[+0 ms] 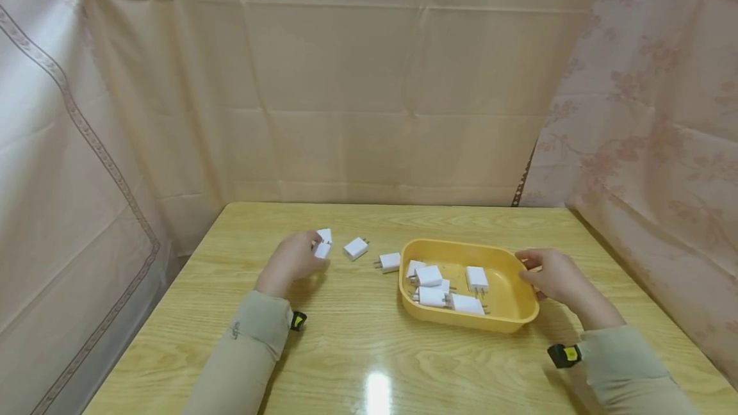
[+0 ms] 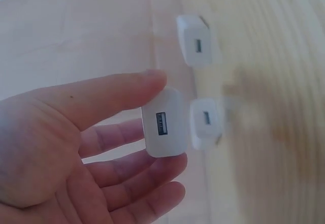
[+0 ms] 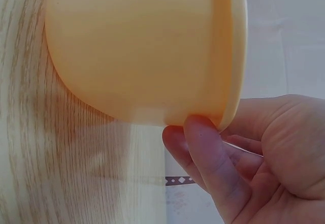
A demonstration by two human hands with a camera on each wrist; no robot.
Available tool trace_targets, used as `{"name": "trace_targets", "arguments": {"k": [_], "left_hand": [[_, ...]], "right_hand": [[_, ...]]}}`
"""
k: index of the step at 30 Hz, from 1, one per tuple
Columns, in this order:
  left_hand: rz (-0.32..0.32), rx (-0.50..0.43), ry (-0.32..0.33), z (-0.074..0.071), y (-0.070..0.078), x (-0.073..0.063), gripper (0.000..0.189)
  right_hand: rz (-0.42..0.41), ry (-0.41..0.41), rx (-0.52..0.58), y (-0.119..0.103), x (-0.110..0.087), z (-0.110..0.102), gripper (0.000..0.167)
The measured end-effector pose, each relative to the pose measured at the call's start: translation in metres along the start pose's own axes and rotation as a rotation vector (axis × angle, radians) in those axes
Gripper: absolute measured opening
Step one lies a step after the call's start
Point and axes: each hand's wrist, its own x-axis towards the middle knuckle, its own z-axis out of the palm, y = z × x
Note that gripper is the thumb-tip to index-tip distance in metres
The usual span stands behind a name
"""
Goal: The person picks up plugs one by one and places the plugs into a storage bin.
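A left hand (image 1: pixel 294 257) pinches a white plastic block-shaped USB charger (image 2: pixel 173 135) between thumb and fingers, while the right hand (image 1: pixel 555 277) grips the right end of a yellow oblong plastic tray (image 1: pixel 469 321) on a wood-grain counter (image 1: pixel 328 364). The held charger is well to the left of the tray, whose long axis runs roughly left to right; two loose white chargers (image 1: pixel 355 248) sit between. Several more lie inside. A dark marking on the left sleeve (image 1: pixel 236 330) is too small to read; no brand is legible on the chargers.
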Motion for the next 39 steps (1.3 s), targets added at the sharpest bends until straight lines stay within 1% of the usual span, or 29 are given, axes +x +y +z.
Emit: {"name": "trace_targets", "arguments": {"k": [2,8,12,15,21,25,31,39], "left_hand": [[-0.002,-0.021,-0.006,-0.001,0.004,-0.001,0.054],[0.019,-0.019,0.022,0.0,0.017,-0.004,0.057],[0.043,-0.01,0.025,0.0,0.027,-0.005,0.057],[0.078,0.01,0.029,0.0,0.033,-0.004,0.056],[0.17,0.058,0.071,0.003,0.044,-0.002,0.049],[0.214,0.072,0.095,0.004,0.052,-0.002,0.046],[0.254,0.057,0.104,0.002,0.063,0.0,0.045],[0.302,0.071,0.085,0.002,0.082,0.001,0.044]], "right_hand": [[0.004,-0.001,0.005,0.0,0.0,0.0,0.048],[0.001,0.001,0.006,-0.001,-0.001,-0.001,0.049],[0.0,0.003,-0.001,-0.002,-0.001,-0.001,0.048],[0.002,0.002,0.001,-0.002,-0.001,-0.001,0.049],[0.002,-0.001,0.006,-0.003,-0.001,-0.002,0.049],[-0.001,-0.002,0.007,-0.002,-0.001,-0.001,0.049],[0.005,0.0,0.008,-0.001,0.0,0.0,0.048],[0.017,-0.003,-0.007,-0.001,0.0,-0.001,0.048]]}}
